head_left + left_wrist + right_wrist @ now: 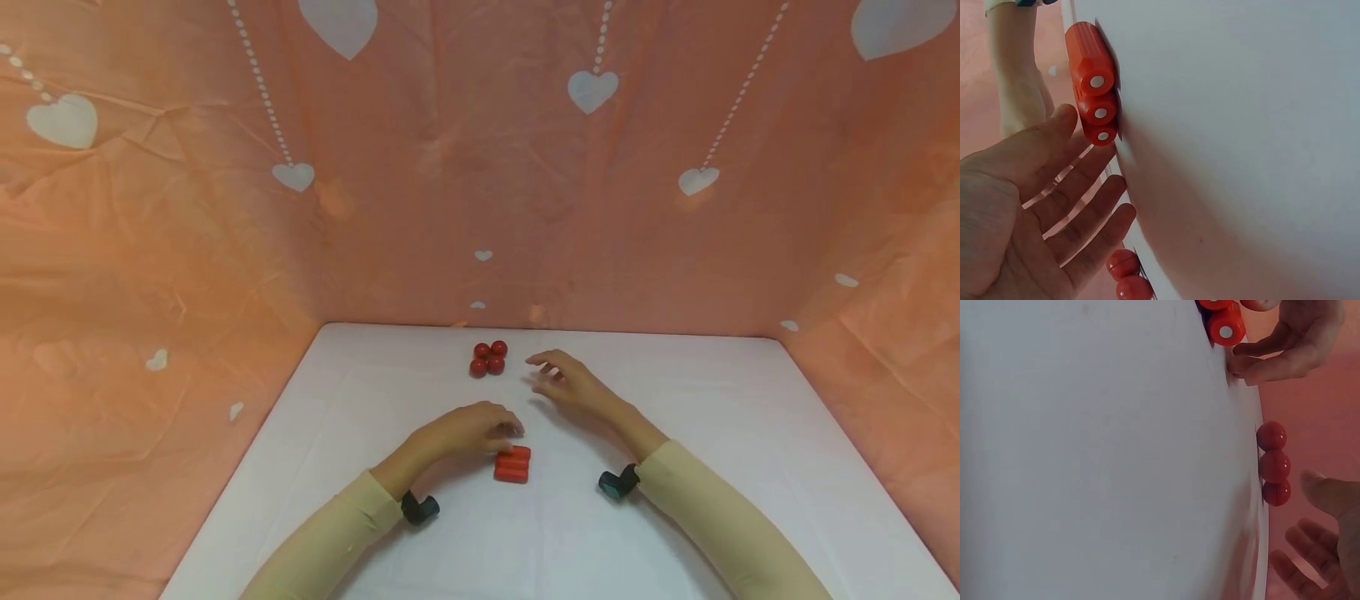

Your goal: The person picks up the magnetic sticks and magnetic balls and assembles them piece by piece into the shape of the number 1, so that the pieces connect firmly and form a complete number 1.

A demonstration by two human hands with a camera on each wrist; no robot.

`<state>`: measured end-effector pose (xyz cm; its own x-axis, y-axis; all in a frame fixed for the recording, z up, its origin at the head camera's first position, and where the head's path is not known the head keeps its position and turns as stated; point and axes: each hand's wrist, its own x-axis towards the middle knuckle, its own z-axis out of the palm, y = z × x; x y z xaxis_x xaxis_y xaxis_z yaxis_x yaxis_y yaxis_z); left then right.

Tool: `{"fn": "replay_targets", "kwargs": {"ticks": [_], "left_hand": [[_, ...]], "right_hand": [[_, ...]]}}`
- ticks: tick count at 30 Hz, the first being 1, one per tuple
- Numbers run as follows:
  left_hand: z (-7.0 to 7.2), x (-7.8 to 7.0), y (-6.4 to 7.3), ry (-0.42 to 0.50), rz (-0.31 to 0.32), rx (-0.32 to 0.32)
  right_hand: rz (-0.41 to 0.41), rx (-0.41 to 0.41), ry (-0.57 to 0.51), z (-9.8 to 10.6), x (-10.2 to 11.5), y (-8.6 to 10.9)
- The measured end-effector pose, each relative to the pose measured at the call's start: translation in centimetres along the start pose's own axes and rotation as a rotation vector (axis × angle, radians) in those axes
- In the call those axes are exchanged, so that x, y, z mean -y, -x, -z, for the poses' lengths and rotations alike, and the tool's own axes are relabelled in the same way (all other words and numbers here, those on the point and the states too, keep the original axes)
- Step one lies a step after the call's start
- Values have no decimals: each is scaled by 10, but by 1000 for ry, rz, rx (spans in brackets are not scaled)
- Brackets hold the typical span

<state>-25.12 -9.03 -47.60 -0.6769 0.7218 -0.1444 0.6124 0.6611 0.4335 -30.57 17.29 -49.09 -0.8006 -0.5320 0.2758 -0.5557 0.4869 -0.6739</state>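
Three red ribbed rods [512, 475] with pale round ends lie side by side on the white table. Close over their far edge is my left hand [467, 429], fingers loosely bent. In the left wrist view its thumb and spread fingers [1094, 228] are beside the ends of the rods [1092, 65], gripping nothing. Farther back, several shiny red balls [496, 365] sit bunched together. My right hand [573, 385] hovers just right of them, fingers apart and relaxed, nothing held. The right wrist view shows its thumb near the balls [1274, 466].
The white table [637, 567] is bounded at the back and sides by an orange cloth [495, 167] printed with pale hearts. A small dark camera is strapped to each wrist, the left one [420, 508] and the right one [618, 483] both low over the table.
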Motion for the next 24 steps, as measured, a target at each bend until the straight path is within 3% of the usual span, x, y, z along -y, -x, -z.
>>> {"fn": "replay_targets", "kwargs": {"ticks": [7,24], "left_hand": [[1,-4,-1,-31,-12,-5],[1,-11,-2,-62,-34,-21]], "right_hand": [[35,-6,-3,-9,0,-9],[11,24,10,-23,2,-26]]}}
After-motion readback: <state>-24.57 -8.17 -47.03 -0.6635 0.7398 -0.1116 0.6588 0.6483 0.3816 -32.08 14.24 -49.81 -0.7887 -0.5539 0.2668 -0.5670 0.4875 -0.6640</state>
